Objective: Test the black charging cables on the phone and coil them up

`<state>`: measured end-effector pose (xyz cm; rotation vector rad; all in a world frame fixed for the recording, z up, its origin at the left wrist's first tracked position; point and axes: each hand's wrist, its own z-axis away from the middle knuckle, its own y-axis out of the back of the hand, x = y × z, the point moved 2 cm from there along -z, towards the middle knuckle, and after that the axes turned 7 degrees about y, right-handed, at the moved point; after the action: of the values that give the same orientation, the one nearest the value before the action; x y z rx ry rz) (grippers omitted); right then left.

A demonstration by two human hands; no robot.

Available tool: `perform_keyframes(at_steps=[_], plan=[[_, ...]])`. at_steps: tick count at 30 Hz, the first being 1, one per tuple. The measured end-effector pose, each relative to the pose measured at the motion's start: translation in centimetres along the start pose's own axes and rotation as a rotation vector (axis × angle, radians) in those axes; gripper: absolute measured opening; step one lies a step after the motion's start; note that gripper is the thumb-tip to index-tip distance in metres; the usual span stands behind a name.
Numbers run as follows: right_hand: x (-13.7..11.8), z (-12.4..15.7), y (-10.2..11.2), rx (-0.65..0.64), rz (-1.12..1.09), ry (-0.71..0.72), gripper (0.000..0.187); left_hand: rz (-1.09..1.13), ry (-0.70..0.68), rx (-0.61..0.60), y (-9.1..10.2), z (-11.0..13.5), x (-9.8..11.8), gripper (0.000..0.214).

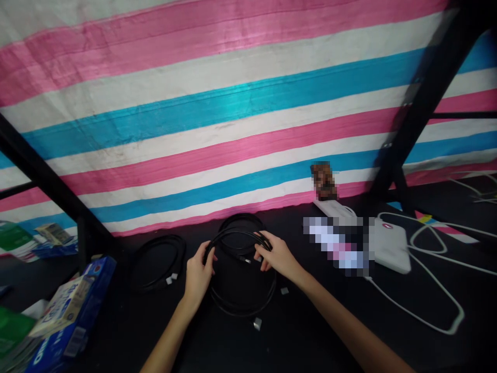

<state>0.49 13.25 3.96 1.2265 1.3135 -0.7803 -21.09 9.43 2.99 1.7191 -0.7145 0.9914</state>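
A black cable (pixel 243 243) is looped into a coil on the dark table, right in front of me. My left hand (pixel 199 274) grips the coil's left side with fingers curled round the strands. My right hand (pixel 276 255) closes on the coil's right side, fingertips pressed on the cable. Lower loops of the same cable (pixel 244 305) hang down toward me, with small silver plug ends (pixel 257 324) lying near them.
Another coiled black cable (pixel 159 261) lies to the left. A white power bank (pixel 392 243) with white cords (pixel 435 290) sits at the right. Blue boxes (pixel 70 316) crowd the lower left. A striped pink, white and blue tarp (pixel 233 103) backs the table; black frame posts (pixel 419 103) stand at both sides.
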Motion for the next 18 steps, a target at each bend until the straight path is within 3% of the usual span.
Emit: perform_keyframes(at_steps=[4, 9, 18], plan=[[-0.5, 0.39, 0.45, 0.07, 0.165, 0.108, 0.049, 0.027, 0.016, -0.061, -0.63, 0.28, 0.0, 0.039], [-1.01, 0.64, 0.59, 0.083, 0.412, 0.27, 0.042, 0.035, 0.028, -0.07, -0.93, 0.37, -0.02, 0.041], [-0.59, 0.26, 0.65, 0.065, 0.62, 0.26, 0.036, 0.054, 0.047, -0.043, -1.02, 0.5, 0.03, 0.038]])
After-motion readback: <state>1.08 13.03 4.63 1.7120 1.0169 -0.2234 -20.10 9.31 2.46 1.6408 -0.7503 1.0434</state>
